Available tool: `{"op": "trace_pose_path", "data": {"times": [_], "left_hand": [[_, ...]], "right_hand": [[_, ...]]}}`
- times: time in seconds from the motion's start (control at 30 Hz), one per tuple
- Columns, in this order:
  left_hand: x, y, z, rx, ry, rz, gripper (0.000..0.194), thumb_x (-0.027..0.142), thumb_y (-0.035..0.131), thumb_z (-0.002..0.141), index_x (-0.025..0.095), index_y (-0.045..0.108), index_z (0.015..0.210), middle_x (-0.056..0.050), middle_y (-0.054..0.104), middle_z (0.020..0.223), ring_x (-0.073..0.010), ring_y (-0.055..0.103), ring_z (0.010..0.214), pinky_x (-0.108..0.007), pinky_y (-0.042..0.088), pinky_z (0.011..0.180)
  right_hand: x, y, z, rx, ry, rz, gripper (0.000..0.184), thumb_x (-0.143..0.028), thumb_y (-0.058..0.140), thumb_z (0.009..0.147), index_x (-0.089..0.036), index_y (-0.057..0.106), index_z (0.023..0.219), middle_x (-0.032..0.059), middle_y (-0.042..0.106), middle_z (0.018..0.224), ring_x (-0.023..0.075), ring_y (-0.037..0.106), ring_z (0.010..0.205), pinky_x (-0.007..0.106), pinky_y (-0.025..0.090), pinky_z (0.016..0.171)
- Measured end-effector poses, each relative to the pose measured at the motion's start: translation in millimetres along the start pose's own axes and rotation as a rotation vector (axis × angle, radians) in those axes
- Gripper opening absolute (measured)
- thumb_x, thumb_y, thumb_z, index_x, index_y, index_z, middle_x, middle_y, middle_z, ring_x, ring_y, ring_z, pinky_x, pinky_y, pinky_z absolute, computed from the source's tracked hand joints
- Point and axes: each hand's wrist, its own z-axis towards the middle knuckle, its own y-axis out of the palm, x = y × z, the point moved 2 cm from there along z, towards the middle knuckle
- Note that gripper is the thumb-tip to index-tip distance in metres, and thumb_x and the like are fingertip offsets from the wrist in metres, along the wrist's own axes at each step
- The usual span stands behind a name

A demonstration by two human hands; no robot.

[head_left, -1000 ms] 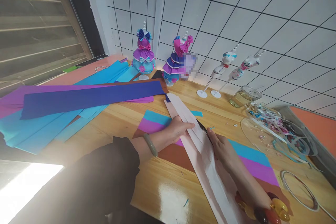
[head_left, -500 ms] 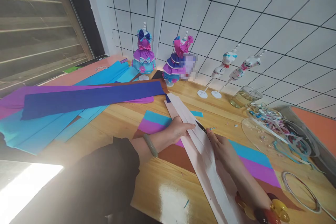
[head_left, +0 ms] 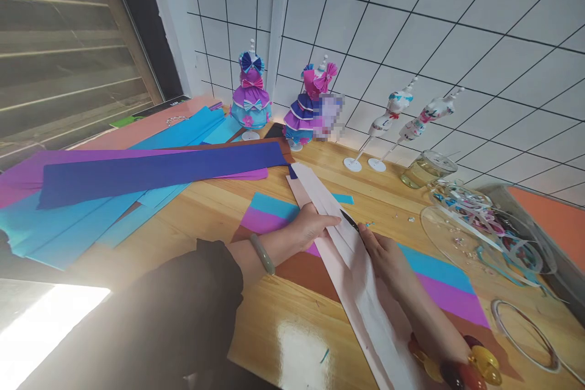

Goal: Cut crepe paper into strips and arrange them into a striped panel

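Note:
A long pale pink paper strip [head_left: 361, 292], folded lengthwise, runs diagonally over the wooden table [head_left: 214, 213]. My left hand [head_left: 311, 225] is closed on the strip's left edge, thumb on top, and holds it down. On the strip's right edge my right hand [head_left: 386, 256] is closed around a thin dark blade [head_left: 350, 219]. The blade's tip points up along the strip; its handle is hidden in the hand. Under the strip lies a sheet banded in teal, purple and brown [head_left: 439, 289].
Long blue, purple and teal paper sheets [head_left: 137, 173] pile up at the left. Two dressed mini mannequins [head_left: 250, 94] and two bare ones [head_left: 388, 116] stand by the tiled wall. At the right are a glass jar [head_left: 427, 169], a clear dish of ribbons [head_left: 484, 225] and a ring [head_left: 525, 335].
My right hand and the blade have crept slightly up along the pink strip. The left hand has stayed in place.

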Motion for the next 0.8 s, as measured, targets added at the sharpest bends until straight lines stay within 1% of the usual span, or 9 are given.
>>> {"op": "trace_pose_path", "data": {"times": [0.13,0.33,0.43,0.6,0.8], "left_hand": [[-0.4,-0.7,0.4,-0.001,0.009,0.005,0.033,0.014,0.074,0.051,0.012,0.061,0.082,-0.012,0.067,0.087,-0.0231,0.063,0.081,-0.037,0.049,0.072],[1.0,-0.4,-0.8,-0.006,0.006,0.008,0.033,0.013,0.073,0.052,0.013,0.06,0.083,-0.012,0.066,0.089,-0.0224,0.063,0.081,-0.036,0.049,0.072],[1.2,-0.6,-1.1,-0.006,0.011,0.026,0.033,0.014,0.073,0.053,0.013,0.06,0.084,-0.012,0.066,0.09,-0.0226,0.063,0.083,-0.036,0.049,0.072],[1.2,-1.1,-0.6,0.012,0.0,0.059,0.033,0.014,0.072,0.054,0.014,0.061,0.085,-0.011,0.067,0.092,-0.0228,0.062,0.085,-0.033,0.049,0.07],[1.1,-0.9,-1.1,0.026,-0.006,0.068,0.031,0.013,0.072,0.056,0.013,0.061,0.085,-0.011,0.067,0.09,-0.0211,0.062,0.082,-0.03,0.049,0.066]], "right_hand": [[-2.8,0.5,1.5,0.003,-0.035,0.008,0.048,-0.062,0.033,0.077,-0.02,0.044,0.056,0.0028,0.056,0.06,0.0166,0.047,0.056,0.025,0.033,0.049],[-7.1,0.6,1.2,0.003,-0.04,-0.002,0.048,-0.06,0.035,0.077,-0.02,0.048,0.054,0.0042,0.059,0.059,0.0194,0.052,0.058,0.026,0.036,0.05],[-8.3,0.2,0.5,0.007,-0.036,-0.002,0.047,-0.059,0.035,0.077,-0.021,0.049,0.053,0.004,0.059,0.056,0.0207,0.053,0.06,0.026,0.038,0.052],[-7.5,0.8,-0.1,0.013,-0.026,0.01,0.045,-0.058,0.037,0.075,-0.022,0.046,0.05,0.0031,0.056,0.051,0.0223,0.055,0.062,0.027,0.04,0.055],[-4.6,2.0,2.1,0.03,-0.021,0.033,0.044,-0.059,0.037,0.075,-0.024,0.041,0.05,0.0036,0.054,0.051,0.0222,0.054,0.061,0.027,0.036,0.051]]}}
